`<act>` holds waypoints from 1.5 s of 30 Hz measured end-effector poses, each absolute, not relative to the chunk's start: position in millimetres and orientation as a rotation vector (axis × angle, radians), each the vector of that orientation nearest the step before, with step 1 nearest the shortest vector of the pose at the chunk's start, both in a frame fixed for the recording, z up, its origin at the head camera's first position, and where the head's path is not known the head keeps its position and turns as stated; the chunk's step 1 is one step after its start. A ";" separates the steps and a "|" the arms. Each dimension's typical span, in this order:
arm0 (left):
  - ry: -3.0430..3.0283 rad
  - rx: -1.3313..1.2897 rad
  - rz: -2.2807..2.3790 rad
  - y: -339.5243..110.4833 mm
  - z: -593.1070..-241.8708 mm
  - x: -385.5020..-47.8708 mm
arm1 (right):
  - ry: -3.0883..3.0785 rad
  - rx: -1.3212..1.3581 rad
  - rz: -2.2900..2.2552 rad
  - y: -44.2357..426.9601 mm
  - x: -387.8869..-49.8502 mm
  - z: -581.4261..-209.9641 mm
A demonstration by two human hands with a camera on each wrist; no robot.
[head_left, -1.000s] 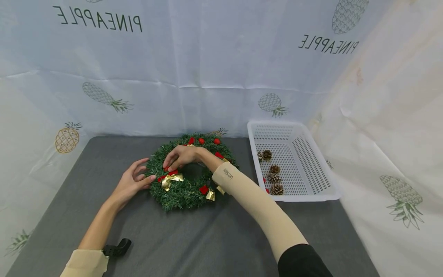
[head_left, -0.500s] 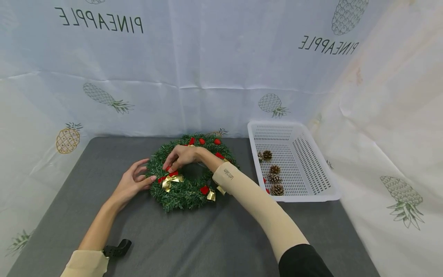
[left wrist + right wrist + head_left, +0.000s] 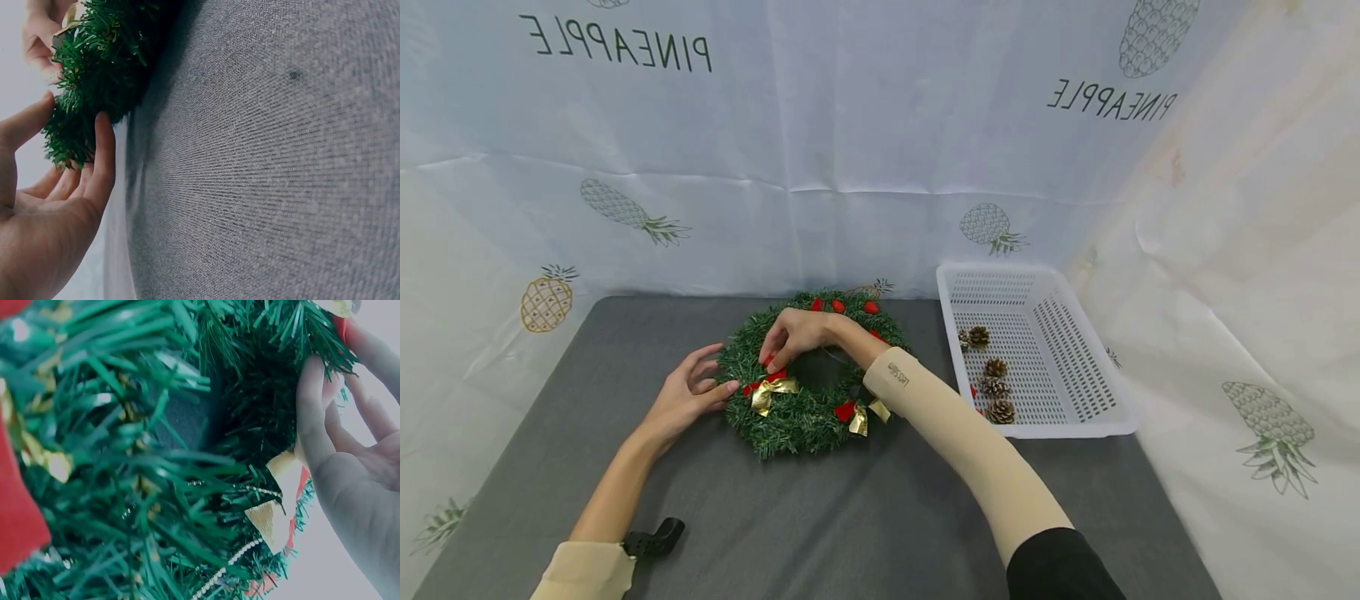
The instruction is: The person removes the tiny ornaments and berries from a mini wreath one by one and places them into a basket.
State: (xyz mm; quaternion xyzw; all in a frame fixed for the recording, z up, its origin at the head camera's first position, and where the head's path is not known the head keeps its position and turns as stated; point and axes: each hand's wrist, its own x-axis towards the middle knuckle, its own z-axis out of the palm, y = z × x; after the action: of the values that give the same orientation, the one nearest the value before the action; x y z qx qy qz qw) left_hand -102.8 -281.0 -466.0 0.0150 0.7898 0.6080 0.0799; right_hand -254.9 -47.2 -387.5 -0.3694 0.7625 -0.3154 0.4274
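Note:
A green tinsel wreath (image 3: 797,429) lies on the grey table, decorated with red-and-gold bows and small red ornaments. My left hand (image 3: 679,396) holds its left edge; in the left wrist view the thumb and fingers (image 3: 105,156) lie on opposite sides of the green tips. Above a red-and-gold bow (image 3: 772,388), my right hand (image 3: 796,333) pinches a small red ornament (image 3: 769,362) at the wreath's inner left side. The fingertips mostly cover that ornament. The right wrist view shows the right hand (image 3: 350,475) against the tinsel, close to a gold-and-red bow (image 3: 284,478).
A white perforated basket (image 3: 1060,431) stands to the right of the wreath. Several pine cones (image 3: 995,386) lie along its left side, with bits of red beside them. A white curtain (image 3: 865,142) printed with pineapples hangs behind the table.
My right hand has risen slightly and shifted a little to the right, its fingertips still at the red ornament. The left hand stays at the wreath's edge.

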 end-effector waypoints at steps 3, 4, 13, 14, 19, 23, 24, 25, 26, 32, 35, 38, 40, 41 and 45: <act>2.361 0.047 1.820 -281.1 -466.0 -102.6 | 1.893 -0.906 -0.809 -44.9 -256.3 -386.0; 2.360 0.047 1.820 -281.2 -466.0 -102.5 | 1.889 -0.902 -0.821 -44.1 -256.8 -385.3; 2.391 0.042 1.790 -282.4 -465.7 -102.1 | 1.919 -0.988 -0.896 -32.1 -265.1 -373.3; 2.389 0.044 1.792 -282.6 -465.9 -102.1 | 1.921 -0.996 -0.896 -30.3 -266.2 -370.6; 2.387 0.052 1.805 -284.0 -467.9 -100.6 | 1.915 -0.995 -0.909 -20.0 -271.5 -355.9; 2.394 0.051 1.801 -284.8 -469.2 -99.3 | 1.943 -1.008 -0.922 -9.7 -274.5 -343.7; 2.395 0.052 1.801 -284.9 -469.4 -99.3 | 1.949 -1.013 -0.926 -7.0 -275.1 -340.7; 2.396 0.053 1.796 -284.8 -469.4 -99.3 | 1.959 -1.022 -0.923 -4.4 -275.4 -337.4; 2.398 0.052 1.793 -284.5 -469.0 -99.3 | 1.963 -1.029 -0.927 -1.8 -275.7 -334.1; 2.391 0.045 1.793 -281.9 -467.0 -100.1 | 1.988 -1.091 -0.970 16.3 -275.4 -314.4; 2.374 0.049 1.811 -281.1 -466.6 -100.3 | 1.997 -1.101 -1.009 28.5 -273.3 -305.7; 2.370 0.052 1.818 -280.5 -466.5 -100.6 | 2.004 -1.116 -1.028 42.8 -271.5 -299.7; 2.372 0.054 1.818 -280.1 -466.4 -100.8 | 2.022 -1.128 -1.025 53.5 -270.7 -296.7; 2.374 0.054 1.816 -279.9 -466.4 -101.0 | 2.034 -1.134 -1.021 58.9 -270.5 -295.3; 2.377 0.053 1.812 -279.2 -465.8 -101.8 | 2.095 -1.125 -1.003 79.8 -269.0 -289.1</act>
State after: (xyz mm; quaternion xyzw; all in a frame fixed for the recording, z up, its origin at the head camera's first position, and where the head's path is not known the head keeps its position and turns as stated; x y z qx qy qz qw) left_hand -101.8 -279.2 -465.8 0.0177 0.7929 0.6043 0.0761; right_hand -269.0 79.8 -289.1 -0.4187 0.7801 -0.3736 0.2767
